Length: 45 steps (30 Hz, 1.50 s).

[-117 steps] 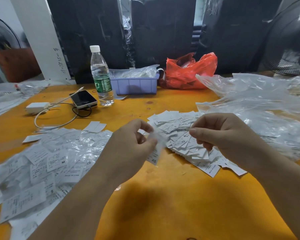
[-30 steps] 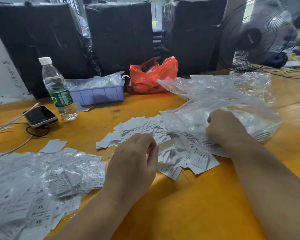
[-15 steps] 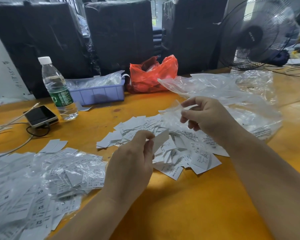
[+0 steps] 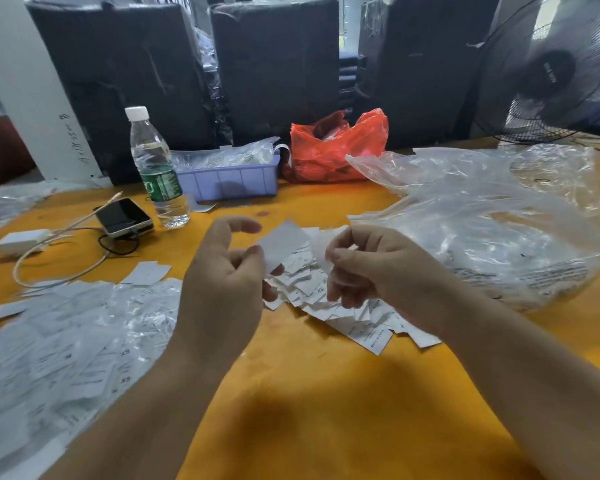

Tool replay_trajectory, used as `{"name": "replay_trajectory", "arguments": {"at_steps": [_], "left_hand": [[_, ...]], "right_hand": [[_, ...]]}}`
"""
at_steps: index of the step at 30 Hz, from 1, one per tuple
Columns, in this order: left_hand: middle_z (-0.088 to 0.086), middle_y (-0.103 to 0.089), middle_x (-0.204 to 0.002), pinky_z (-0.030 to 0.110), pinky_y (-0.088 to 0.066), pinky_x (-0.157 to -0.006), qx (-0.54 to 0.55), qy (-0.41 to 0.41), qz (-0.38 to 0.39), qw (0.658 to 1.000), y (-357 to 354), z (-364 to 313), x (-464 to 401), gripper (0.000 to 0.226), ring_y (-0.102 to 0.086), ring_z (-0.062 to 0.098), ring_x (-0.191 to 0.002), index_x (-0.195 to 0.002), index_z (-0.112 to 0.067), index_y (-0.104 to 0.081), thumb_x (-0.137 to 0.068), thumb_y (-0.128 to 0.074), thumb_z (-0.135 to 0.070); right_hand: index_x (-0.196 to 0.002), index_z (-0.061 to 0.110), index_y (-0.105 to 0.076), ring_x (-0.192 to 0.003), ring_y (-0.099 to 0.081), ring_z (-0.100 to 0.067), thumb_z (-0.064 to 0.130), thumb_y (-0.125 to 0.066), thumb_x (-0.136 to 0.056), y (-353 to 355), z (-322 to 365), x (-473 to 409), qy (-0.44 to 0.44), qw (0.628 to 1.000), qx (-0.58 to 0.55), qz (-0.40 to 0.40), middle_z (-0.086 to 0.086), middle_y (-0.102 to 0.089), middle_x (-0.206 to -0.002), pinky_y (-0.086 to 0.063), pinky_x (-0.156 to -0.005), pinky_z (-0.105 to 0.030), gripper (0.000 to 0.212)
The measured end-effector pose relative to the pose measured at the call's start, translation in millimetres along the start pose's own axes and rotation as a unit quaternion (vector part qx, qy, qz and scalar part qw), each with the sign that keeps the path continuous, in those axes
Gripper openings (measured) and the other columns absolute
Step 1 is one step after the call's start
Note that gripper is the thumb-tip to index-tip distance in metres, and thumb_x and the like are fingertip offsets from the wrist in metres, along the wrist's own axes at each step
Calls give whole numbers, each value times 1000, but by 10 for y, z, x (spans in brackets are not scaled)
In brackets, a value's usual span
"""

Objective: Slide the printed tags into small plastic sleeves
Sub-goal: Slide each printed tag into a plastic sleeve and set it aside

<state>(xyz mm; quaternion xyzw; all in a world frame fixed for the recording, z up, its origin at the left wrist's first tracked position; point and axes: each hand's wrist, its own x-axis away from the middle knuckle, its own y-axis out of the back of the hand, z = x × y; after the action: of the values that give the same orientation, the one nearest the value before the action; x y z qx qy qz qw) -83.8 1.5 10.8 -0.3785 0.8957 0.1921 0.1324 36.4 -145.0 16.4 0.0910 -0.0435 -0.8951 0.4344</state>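
A person sits at an orange tabletop [image 4: 326,403], both bare forearms reaching in from the bottom of the frame to meet at the centre.

The left hand [image 4: 222,289] pinches a white tag [image 4: 284,244] by its lower corner between thumb and fingers, blank side toward the camera, raised above the tabletop. The right hand [image 4: 371,271], just to the right, has its fingers curled around something thin and pale, which looks like a clear sleeve [image 4: 323,251]; it is too blurred to be sure. Tag and sleeve are close together, and the tag does not appear to be inside yet.

Directly behind and below the hands, at the centre of the frame, lies a heap of loose tags [image 4: 347,317], some showing print such as "XS". At the lower left spreads a large pile of sleeved tags [image 4: 66,344], glossy with plastic. At the right sits a big clear bag [image 4: 492,237], probably the sleeve supply.

Judging by the piles, a good share is already sleeved, yet many loose tags remain, so the work looks somewhere around the middle.

Behind, toward the upper left, stand a water bottle [image 4: 156,168], a phone [image 4: 123,216] and a blue tray [image 4: 232,180]; a red bag [image 4: 336,150] sits at upper centre.
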Motion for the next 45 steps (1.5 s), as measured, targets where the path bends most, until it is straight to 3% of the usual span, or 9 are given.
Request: {"name": "replay_trajectory", "arguments": {"at_steps": [5, 10, 16, 22, 24, 28, 37, 42, 45], "left_hand": [[-4, -68, -66, 24, -48, -45, 23, 48, 31, 998, 41, 95, 156, 23, -62, 7, -56, -76, -28, -71, -89, -52, -24], [-2, -69, -73, 29, -48, -54, 8, 39, 102, 994, 43, 82, 164, 38, -63, 11, -64, -80, -34, -70, -80, -47, -64], [0, -67, -62, 15, -46, -48, -9, 16, 100, 995, 69, 116, 144, 21, -60, 4, -54, -71, -23, -72, -90, -64, -26], [5, -66, -58, 16, -42, -45, 40, 36, 65, 996, 73, 87, 118, 17, -54, 6, -46, -68, -17, -69, -81, -76, -27], [6, -66, -57, 18, -43, -44, 48, 40, 58, 996, 79, 76, 118, 18, -53, 8, -45, -68, -16, -68, -78, -78, -26], [6, -66, -58, 18, -45, -44, 57, 43, 64, 995, 83, 66, 122, 19, -54, 7, -46, -72, -12, -66, -76, -80, -25], [-4, -65, -56, 16, -45, -43, 59, 46, 84, 994, 75, 40, 130, 23, -55, 4, -47, -69, -18, -66, -68, -82, -34], [5, -66, -62, 20, -49, -48, 52, 59, 120, 990, 72, 61, 122, 18, -57, 10, -51, -69, -20, -67, -72, -82, -29], [17, -65, -71, 32, -57, -55, 71, 75, 123, 987, 73, 85, 105, 18, -62, 18, -58, -69, -16, -65, -76, -80, -20]], "right_hand": [[-81, 4, -61, -55, -51, -14, 3, -58, -93, -314, -55, 79, 13, 999, 3, 48, -2, -60, -61, -38, -54, -28, 12], [-78, 1, -68, -63, -48, -23, 10, -66, -89, -312, -42, 100, 25, 999, 30, 24, -10, -56, -67, -39, -62, -39, 14], [-81, 1, -71, -63, -50, -21, 26, -68, -82, -285, -24, 93, 22, 999, 36, 19, -5, -58, -66, -42, -60, -35, 26], [-80, 1, -69, -62, -52, -19, 50, -56, -84, -283, -9, 88, -34, 998, 37, 38, -1, -59, -65, -42, -57, -27, 52], [-85, -6, -66, -63, -50, -20, 37, -67, -87, -293, -9, 91, -36, 998, 36, 49, -9, -58, -71, -42, -55, -25, 43], [-90, -9, -65, -63, -49, -23, 2, -63, -89, -305, -19, 93, -21, 998, 47, 37, -16, -56, -71, -42, -54, -24, 11], [-96, 7, -67, -70, -55, -18, 16, -73, -79, -292, -58, 61, -33, 995, -75, 61, -8, -60, -81, -46, -58, -26, 20], [-78, 11, -71, -57, -47, -15, 27, -74, -78, -256, -68, 58, 21, 995, -93, 22, -6, -52, -62, -42, -57, -26, 16], [-84, 10, -75, -50, -40, -14, 34, -71, -71, -230, -73, 40, 39, 993, -106, -39, -2, -44, -53, -39, -55, -28, 28]]}}
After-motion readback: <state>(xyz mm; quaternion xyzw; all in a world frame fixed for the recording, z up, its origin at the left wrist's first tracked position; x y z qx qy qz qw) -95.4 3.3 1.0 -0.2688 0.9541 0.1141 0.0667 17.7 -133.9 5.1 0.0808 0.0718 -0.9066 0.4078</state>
